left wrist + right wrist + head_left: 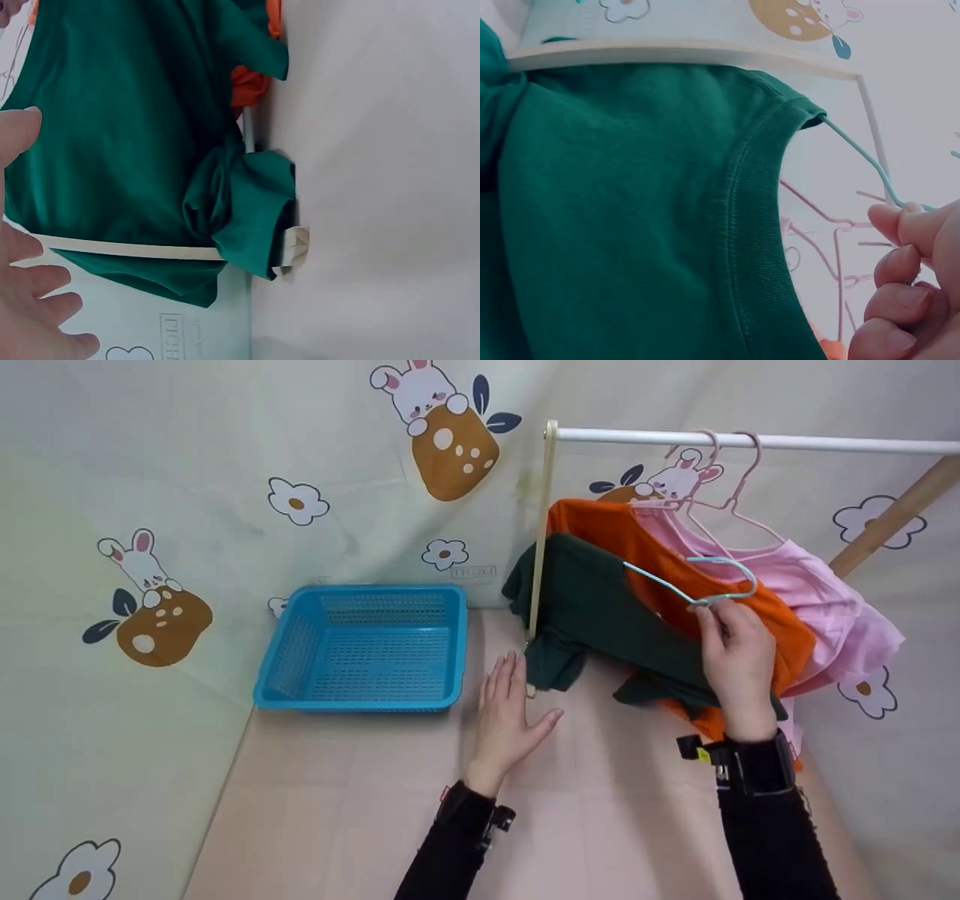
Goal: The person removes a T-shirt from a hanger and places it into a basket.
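Observation:
My right hand [739, 664] pinches a light blue clothes hanger [660, 581] just below its hook. A dark green T-shirt [607, 600] hangs from that hanger, its ribbed neckline [754, 225] plain in the right wrist view. Part of the shirt passes behind the rack's wooden upright [538, 562]. Fingers extended, my left hand [508, 720] hovers near the foot of that upright and holds nothing. Behind the green shirt, an orange garment [585, 516] and a pink garment [817, 585] hang on pink hangers [742, 495] from the white rail [630, 436].
A blue plastic basket [390, 660] stands left of the rack, with no contents visible. The rack's slanted wooden leg [900, 514] is at the right. A printed cloth [225, 450] covers the wall behind the pale pink table [375, 795].

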### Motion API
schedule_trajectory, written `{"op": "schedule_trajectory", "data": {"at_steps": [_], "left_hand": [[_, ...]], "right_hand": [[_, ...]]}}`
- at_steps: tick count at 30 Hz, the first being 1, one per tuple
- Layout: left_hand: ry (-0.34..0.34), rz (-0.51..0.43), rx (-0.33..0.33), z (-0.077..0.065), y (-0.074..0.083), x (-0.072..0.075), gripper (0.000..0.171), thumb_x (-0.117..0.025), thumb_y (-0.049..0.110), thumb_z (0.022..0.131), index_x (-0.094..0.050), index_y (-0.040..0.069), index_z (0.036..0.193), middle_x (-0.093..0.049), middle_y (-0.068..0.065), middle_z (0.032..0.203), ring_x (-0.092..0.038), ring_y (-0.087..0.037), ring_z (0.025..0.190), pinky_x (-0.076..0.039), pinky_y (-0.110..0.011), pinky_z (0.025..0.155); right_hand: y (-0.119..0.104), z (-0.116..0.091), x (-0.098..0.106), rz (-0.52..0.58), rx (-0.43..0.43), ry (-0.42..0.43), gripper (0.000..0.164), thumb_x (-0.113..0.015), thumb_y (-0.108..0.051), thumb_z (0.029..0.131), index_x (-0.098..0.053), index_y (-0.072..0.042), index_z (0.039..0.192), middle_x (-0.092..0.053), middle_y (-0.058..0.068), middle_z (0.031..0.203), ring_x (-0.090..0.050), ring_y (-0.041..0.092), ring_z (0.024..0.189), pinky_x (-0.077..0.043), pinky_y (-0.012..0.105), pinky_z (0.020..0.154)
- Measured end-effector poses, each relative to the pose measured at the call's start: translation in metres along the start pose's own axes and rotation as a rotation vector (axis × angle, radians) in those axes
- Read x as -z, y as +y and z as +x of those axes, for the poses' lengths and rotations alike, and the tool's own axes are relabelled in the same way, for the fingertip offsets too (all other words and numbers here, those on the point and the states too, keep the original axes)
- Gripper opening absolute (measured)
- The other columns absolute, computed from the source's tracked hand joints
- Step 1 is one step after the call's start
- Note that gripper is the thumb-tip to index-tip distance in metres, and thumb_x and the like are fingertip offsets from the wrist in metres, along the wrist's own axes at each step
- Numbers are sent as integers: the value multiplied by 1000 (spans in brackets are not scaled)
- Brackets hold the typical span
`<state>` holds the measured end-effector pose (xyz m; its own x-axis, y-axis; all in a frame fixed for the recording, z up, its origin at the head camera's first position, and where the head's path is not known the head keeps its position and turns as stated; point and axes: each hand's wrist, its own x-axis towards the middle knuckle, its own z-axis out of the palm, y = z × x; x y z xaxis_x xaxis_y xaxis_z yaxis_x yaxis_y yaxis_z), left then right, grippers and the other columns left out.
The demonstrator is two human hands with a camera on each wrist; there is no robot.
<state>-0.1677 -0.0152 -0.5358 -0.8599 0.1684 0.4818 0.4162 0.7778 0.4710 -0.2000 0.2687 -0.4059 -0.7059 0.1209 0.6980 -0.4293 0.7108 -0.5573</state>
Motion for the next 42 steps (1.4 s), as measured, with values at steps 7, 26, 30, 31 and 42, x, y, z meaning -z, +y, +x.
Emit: {"op": "schedule_trajectory", "data": {"at_steps": [7,26,30,31,42], "left_hand": [[4,1,-5,2,3,4,91,-71,48,87,-30,0,152,-30,-18,158,-26,-34,145,-23,-53,115],[266,-55,-337,40,10,45,64,-65,39,95,-44,10,148,-34,-15,157,-31,-35,143,-26,-55,113],[298,-46,-381,42,6,50,51,-61,41,96,-55,13,138,-42,-12,152,-37,-34,139,-26,-55,113],[304,-52,-385,42,5,51,48,-62,40,96,-57,14,135,-45,-11,150,-39,-33,138,-26,-55,113],[476,-171,-565,35,4,74,23,-55,25,102,-65,5,105,-58,-9,95,-58,-24,85,-51,-35,76]], "right_hand": [[13,-39,5,5,42,42,9,-69,5,89,-73,0,95,-70,14,92,-58,25,81,-38,11,82],[-10,-90,8,76,483,77,33,-59,-28,100,-70,-2,83,-57,8,69,-47,24,59,-42,27,57],[-25,-81,10,191,539,100,33,-61,-26,99,-68,0,80,-55,7,66,-44,22,57,-40,17,61],[-29,-79,11,222,548,104,33,-62,-25,99,-68,0,79,-55,7,65,-43,22,57,-39,16,62],[-42,-72,19,487,449,53,31,-66,-20,96,-68,3,77,-54,8,63,-43,15,60,-38,16,63]]}}
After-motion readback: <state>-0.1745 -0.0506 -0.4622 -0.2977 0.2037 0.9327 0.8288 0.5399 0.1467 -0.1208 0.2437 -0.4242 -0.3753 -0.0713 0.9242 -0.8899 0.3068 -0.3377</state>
